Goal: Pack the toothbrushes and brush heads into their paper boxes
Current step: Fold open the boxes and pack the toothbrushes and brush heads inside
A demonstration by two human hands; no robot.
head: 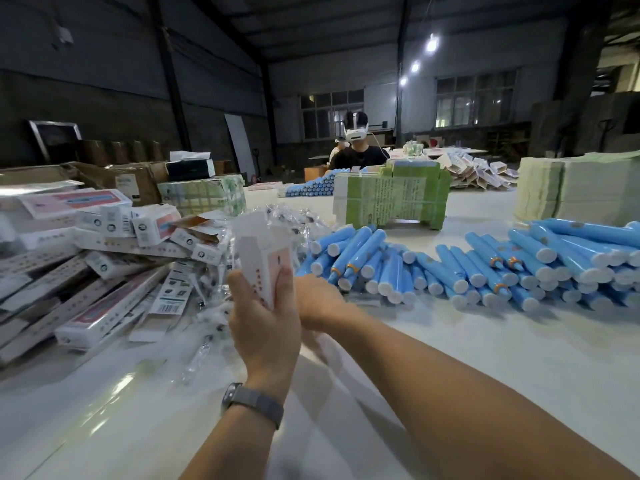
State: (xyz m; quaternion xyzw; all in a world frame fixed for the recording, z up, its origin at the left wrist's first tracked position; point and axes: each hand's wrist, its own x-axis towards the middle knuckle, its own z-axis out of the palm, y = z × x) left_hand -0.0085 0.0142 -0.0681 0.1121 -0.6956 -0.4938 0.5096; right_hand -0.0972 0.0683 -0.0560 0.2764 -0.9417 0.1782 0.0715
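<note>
Left hand (265,327) grips a paper box (265,261) upright above the surface (467,348), fingers curled round its lower end. Right hand (320,299) sits behind it, fingers hidden, can't tell its state. Blue toothbrushes (485,268) piled to the right.

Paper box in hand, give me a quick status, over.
Left hand grips paper box, top flap open. Right hand behind it, grip unclear. Blue toothbrushes piled right, none in box yet. Bagged brush heads just behind.

Printed panels and barcodes are showing on the packed boxes (104,317) and green bundle (391,199); no wording is reading legibly.
</note>
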